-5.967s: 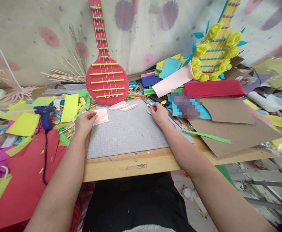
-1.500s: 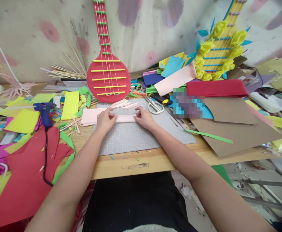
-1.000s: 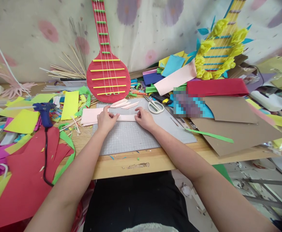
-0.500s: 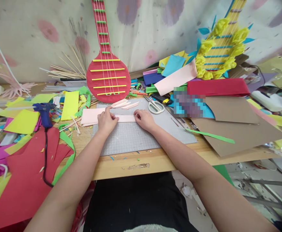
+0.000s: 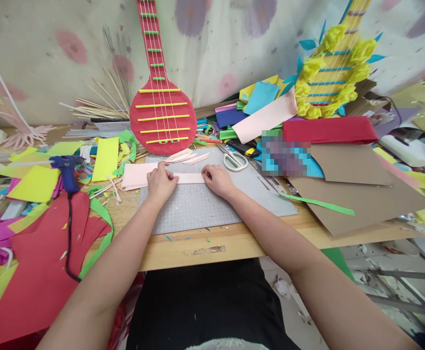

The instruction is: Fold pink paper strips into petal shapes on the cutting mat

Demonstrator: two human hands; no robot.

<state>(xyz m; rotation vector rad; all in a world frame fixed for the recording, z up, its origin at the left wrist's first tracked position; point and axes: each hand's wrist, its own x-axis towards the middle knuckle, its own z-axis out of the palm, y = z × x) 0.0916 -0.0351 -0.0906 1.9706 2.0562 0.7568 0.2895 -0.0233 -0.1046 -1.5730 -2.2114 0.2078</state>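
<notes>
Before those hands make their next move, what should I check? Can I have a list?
1. Left hand touching the pale pink paper strip: ok.
2. Right hand at the strip's other end: ok.
3. White-handled scissors out of both hands: ok, lying beyond the right hand.
4. Gray cutting mat cleared of loose pieces: not ok, pale pink cut pieces lie near its far edge.
5. Blue glue gun cool: cannot tell.

I face a red stringed instrument (image 5: 163,124); a blue glue gun (image 5: 65,171) to my left; brown cardboard (image 5: 356,165) to my right.
</notes>
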